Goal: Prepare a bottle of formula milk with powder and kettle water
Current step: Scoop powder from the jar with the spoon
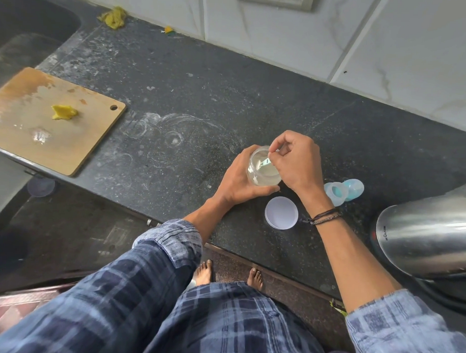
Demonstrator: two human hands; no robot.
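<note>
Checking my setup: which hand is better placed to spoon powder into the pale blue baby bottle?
Likely right hand: it pinches the teal scoop in the clear plastic jar; the bottle lies beside its wrist. Left hand grips the jar.

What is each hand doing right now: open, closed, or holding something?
Left hand: grips the clear jar.
Right hand: pinches the small scoop dipped into that jar.

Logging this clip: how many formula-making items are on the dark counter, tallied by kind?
clear plastic jar: 1
small teal scoop: 1
round white lid: 1
pale blue translucent baby bottle: 1
shiny steel kettle: 1
Total: 5
</note>
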